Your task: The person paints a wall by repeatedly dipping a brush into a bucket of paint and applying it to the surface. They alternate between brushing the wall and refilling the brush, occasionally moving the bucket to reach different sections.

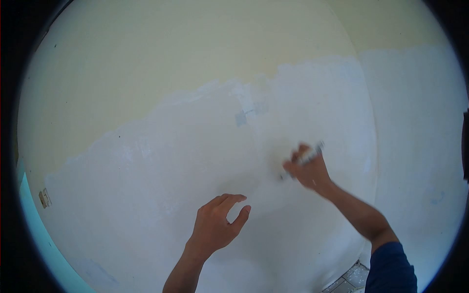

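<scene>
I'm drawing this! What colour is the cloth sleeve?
The cloth sleeve is dark blue, seen best in the head view.

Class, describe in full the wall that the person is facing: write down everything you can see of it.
The wall stands upright and looks smooth, like plaster or paint. Its upper part is pale yellow, its lower part whitish and streaky, with a ragged edge between. Greyish patches show near the middle, and a small brownish recess or fitting at far left. The right hand holds a blurred tool before it; contact is unclear. It meets another wall at right.
</scene>
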### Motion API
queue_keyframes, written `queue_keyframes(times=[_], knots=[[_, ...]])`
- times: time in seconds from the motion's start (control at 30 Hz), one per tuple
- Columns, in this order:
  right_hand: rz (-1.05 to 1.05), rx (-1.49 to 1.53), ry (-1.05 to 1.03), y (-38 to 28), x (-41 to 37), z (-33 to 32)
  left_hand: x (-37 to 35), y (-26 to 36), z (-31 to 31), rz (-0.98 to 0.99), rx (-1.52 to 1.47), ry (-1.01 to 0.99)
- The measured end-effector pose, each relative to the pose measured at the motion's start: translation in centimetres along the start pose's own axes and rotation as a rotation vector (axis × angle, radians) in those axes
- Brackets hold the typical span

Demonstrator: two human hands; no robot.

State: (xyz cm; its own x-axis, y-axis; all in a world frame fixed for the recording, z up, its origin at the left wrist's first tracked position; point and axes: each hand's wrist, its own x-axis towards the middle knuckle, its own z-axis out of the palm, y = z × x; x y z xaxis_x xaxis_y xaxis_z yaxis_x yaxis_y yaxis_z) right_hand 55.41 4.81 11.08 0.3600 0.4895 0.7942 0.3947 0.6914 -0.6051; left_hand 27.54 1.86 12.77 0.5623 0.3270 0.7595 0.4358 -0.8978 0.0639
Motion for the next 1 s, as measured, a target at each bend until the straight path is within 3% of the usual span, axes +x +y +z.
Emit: queue_keyframes(times=[0.1,0.2,0.3,0.33,0.4,0.43,0.53,0.63,0.7,0.77,0.83,0.93,1.0], knots=[[-0.339,-0.219,0.208,-3.1,11.0,3.3,0.2,1.1,0.1,-0.054,-0.045,-0.007],[-0.47,0.001,0.306,-11.9,14.8,4.2,0.0,1.5,-0.3,-0.08,-0.061,-0.023],[-0.472,0.134,0.351,-10.6,14.5,5.7,-0.9,0.5,-0.3,-0.02,-0.01,-0.001],[-0.416,0.236,0.268,-7.7,13.3,6.5,-1.2,0.3,-0.3,-0.023,-0.005,-0.003],[-0.679,-0.26,0.242,-3.1,6.9,5.5,-1.6,0.2,-0.4,-0.062,-0.008,-0.016],[-0.56,-0.107,0.14,-1.8,2.9,5.0,-1.9,0.3,-0.5,-0.099,-0.015,-0.031],[-0.009,-0.61,-0.228,-0.5,-5.7,2.0,-2.3,0.1,-1.0,-0.119,0.008,-0.057],[0.116,-0.355,-0.204,-0.6,-3.3,1.3,-2.0,0.1,-1.4,-0.072,0.026,-0.029],[-0.156,-0.192,0.013,-1.8,3.2,3.4,-1.9,0.4,-1.5,-0.056,0.021,-0.008],[-0.232,0.004,0.099,-3.9,11.4,5.2,-1.6,0.7,-1.2,-0.06,0.011,0.005],[-0.367,-0.013,0.245,-11.0,13.0,5.2,-1.6,1.3,-1.4,-0.126,-0.039,-0.028],[-0.538,-0.02,0.332,-10.7,13.6,5.8,-2.0,0.4,-1.3,-0.105,-0.009,-0.02],[-0.58,0.129,0.239,-5.3,9.9,7.3,-2.4,-0.7,-1.0,-0.056,0.023,-0.003]])
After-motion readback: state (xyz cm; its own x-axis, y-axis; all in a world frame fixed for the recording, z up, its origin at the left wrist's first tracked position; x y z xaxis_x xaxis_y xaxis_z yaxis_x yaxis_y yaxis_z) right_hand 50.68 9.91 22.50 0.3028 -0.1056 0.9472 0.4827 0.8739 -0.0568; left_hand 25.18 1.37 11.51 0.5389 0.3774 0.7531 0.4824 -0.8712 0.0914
